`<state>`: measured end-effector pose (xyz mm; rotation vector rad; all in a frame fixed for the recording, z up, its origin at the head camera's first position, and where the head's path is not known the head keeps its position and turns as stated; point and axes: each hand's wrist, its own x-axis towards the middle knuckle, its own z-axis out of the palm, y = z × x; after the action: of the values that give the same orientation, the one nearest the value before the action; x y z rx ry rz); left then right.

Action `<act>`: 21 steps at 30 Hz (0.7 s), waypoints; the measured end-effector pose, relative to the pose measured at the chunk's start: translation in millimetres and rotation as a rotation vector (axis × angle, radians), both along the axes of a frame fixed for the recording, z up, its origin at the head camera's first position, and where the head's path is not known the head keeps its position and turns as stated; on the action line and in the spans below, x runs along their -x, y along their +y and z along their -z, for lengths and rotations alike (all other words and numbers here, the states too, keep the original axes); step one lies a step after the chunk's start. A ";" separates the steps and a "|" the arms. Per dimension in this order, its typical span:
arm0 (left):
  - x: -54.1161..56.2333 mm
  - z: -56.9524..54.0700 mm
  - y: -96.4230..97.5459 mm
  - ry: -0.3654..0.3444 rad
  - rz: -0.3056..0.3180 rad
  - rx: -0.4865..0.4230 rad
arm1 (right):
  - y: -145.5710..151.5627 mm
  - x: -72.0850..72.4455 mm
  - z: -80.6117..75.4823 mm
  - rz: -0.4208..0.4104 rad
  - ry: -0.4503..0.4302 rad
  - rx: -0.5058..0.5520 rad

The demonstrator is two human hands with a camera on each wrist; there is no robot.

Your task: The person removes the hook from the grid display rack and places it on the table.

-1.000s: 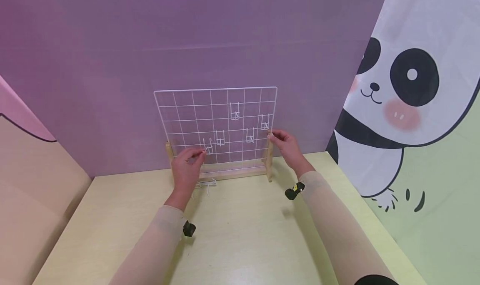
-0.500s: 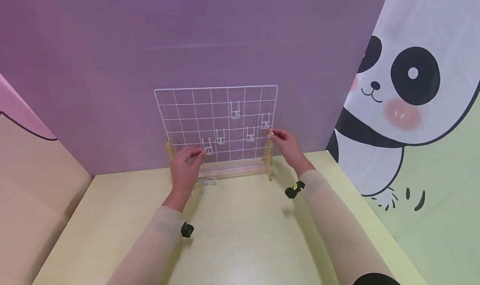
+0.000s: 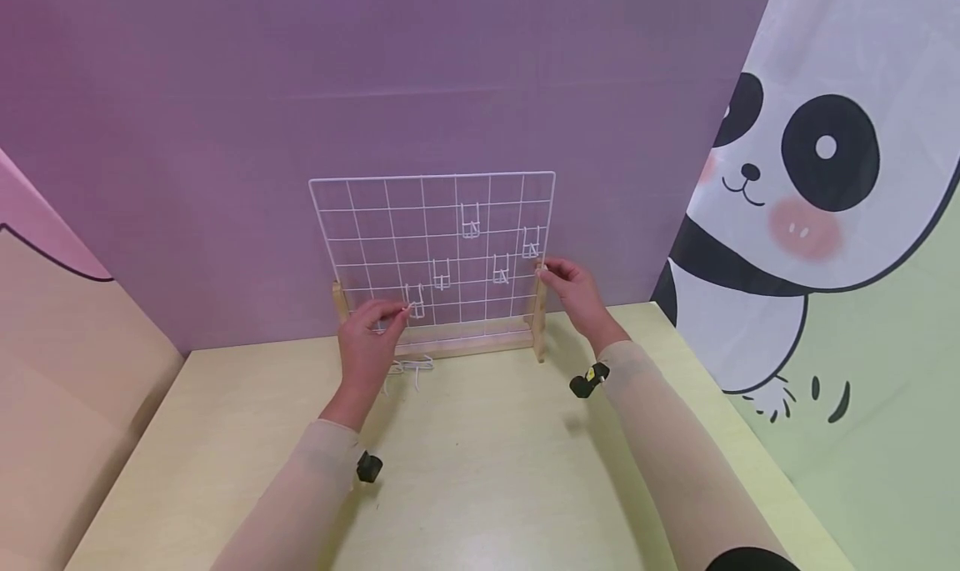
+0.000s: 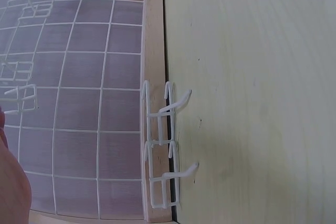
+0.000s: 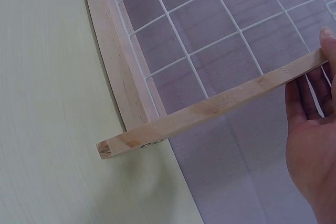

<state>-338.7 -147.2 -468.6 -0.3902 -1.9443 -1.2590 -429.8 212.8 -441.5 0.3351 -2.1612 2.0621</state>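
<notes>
A white wire grid panel [image 3: 375, 225] stands upright in a wooden stand [image 3: 465, 342]. My left hand [image 3: 365, 346] pinches a white wire hook [image 3: 416, 306] between thumb and fingertips, against the grid's lower left part. In the left wrist view only an edge of that hand [image 4: 13, 187] shows. My right hand [image 3: 576, 294] grips the upper end of the stand's right post [image 5: 220, 100], thumb on one side and fingers on the other. Several similar hooks hang on the grid, among them an upper hook [image 3: 470, 223] and a right-hand hook [image 3: 531, 244].
Two loose white hooks, one hook [image 4: 161, 111] above another hook [image 4: 164, 179] in the left wrist view, lie against the stand's base bar on the pale table [image 3: 480, 471]. Right behind the stand is a purple backdrop [image 3: 450, 71]. A panda-printed wall [image 3: 825, 246] rises on the right.
My left hand has lowered slightly, and the hook in it has moved down a little and now sits straighter against the grid. The right hand stays on the post.
</notes>
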 end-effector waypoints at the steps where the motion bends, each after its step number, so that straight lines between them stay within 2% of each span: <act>1: -0.7 0.1 0.0 -0.005 0.001 0.000 | -0.1 0.0 0.0 0.001 -0.002 0.000; 13: -2.7 6.7 0.9 -0.037 0.034 -0.003 | 0.0 -0.1 -1.0 0.004 -0.020 -0.002; 21: -1.9 9.3 3.1 -0.023 0.050 0.003 | 0.2 0.6 -0.7 0.002 -0.020 -0.001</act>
<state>-336.8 -144.1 -477.9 -0.4304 -1.9667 -1.2983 -430.4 213.0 -440.8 0.3136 -2.1737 2.0724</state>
